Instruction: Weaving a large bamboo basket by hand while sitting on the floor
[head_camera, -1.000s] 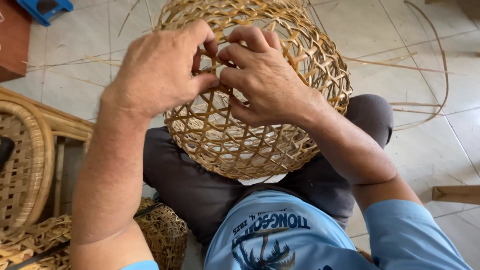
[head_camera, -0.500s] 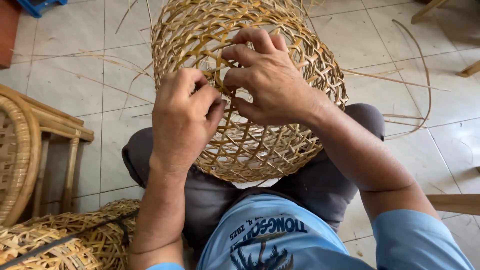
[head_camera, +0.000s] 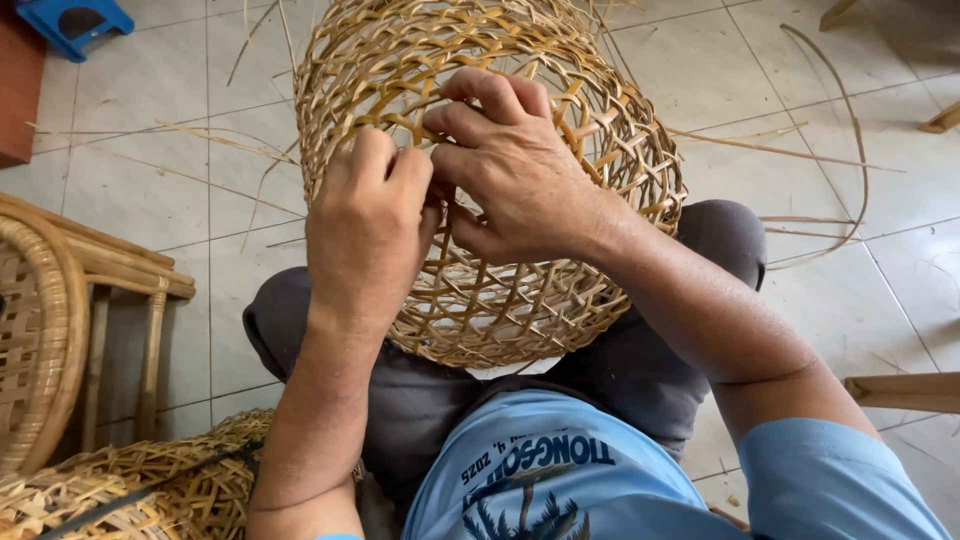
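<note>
Head view: left hand (head_camera: 365, 235) and right hand (head_camera: 520, 170) each pinch strips of the hollow woven basket (head_camera: 600, 130).

Light blue short-sleeved shirt (head_camera: 560, 490) with dark palm-tree print and lettering on chest; dark grey trousers (head_camera: 640, 370); bare forearms, no watch or rings.

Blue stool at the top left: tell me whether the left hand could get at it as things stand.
Probably not without leaning: the left hand is on the woven basket in the lap, and the blue stool sits apart across bare floor, nothing between.
</note>
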